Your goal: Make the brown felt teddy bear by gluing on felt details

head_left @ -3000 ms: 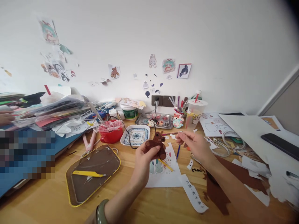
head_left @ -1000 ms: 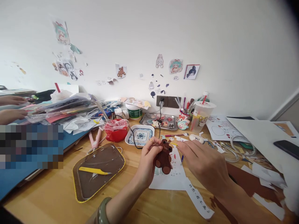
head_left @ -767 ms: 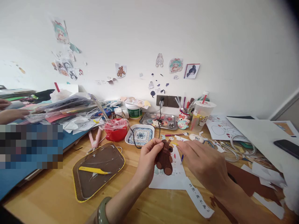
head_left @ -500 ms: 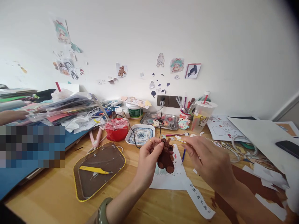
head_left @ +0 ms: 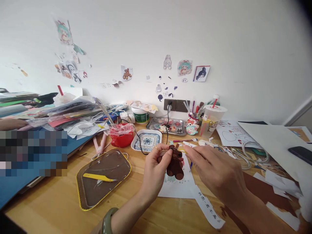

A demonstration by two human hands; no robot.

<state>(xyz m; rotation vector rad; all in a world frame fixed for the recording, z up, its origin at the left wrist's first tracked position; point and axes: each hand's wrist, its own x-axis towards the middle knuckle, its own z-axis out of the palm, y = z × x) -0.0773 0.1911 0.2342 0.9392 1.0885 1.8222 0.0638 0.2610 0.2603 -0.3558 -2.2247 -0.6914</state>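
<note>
Left hand (head_left: 156, 164) pinching brown felt bear (head_left: 175, 164) by head; right hand (head_left: 214, 169) hovering beside, fingers loosely spread. Handwriting on paper strip (head_left: 207, 208) showing, too small to read.

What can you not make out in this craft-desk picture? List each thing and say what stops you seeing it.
- Head view: the upper part of the brown felt bear is covered by the left hand.
- Whatever the right hand pinches at the bear is too small to tell.
- The writing on the paper strip is too small to read.
- A patch at the left is pixelated.
- The black phone is cut off by the right edge.
</note>
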